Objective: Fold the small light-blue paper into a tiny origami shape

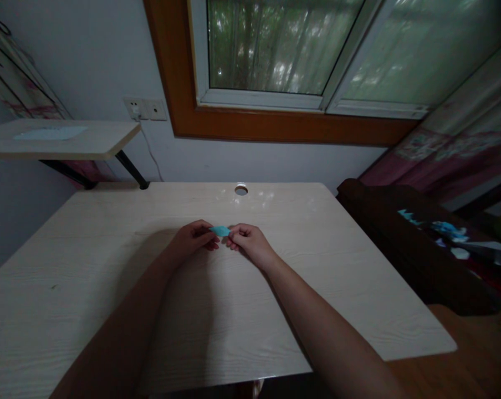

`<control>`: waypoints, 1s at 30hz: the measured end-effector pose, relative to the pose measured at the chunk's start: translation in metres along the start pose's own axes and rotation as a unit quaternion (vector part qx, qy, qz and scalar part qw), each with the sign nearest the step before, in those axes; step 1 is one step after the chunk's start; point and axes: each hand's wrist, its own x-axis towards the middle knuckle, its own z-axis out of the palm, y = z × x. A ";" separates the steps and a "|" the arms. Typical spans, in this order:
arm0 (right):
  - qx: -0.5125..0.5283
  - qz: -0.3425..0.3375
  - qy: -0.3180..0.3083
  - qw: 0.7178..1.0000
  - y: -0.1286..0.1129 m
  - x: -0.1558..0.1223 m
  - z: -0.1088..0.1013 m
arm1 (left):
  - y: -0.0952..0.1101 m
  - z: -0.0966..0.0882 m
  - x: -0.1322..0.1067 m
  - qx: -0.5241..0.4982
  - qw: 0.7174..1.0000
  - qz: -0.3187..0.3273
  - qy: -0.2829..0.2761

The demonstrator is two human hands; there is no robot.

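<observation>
Between my two hands is a small turquoise piece of folded paper (pixel 220 230), held just above the pale wood-grain table (pixel 250 310). My left hand (pixel 195 237) pinches its left end between thumb and fingers. At its right end, the fingertips of my right hand (pixel 247 239) are closed on it. The paper looks flat and pointed at its ends; its finer folds are too small to make out. Both forearms reach in from the near edge, and a shadow falls on the tabletop beside the left one.
A raised shelf (pixel 109 145) on black legs stands at the back left, with a pale sheet (pixel 51 133) on it. A round cable hole (pixel 241 190) is near the table's far edge. Dark furniture at the right bears blue paper pieces (pixel 449 230). A window is behind.
</observation>
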 end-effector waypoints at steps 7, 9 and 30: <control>-0.006 0.000 -0.002 1.000 0.001 0.000 -0.001 | 0.001 -0.001 -0.001 0.004 1.000 0.012 0.022; -0.011 -0.002 -0.003 1.000 0.002 0.001 -0.001 | 0.001 -0.001 -0.001 0.004 1.000 0.012 0.023; -0.045 -0.035 0.023 0.998 0.007 0.001 0.000 | -0.002 0.001 -0.001 0.007 0.999 -0.003 0.044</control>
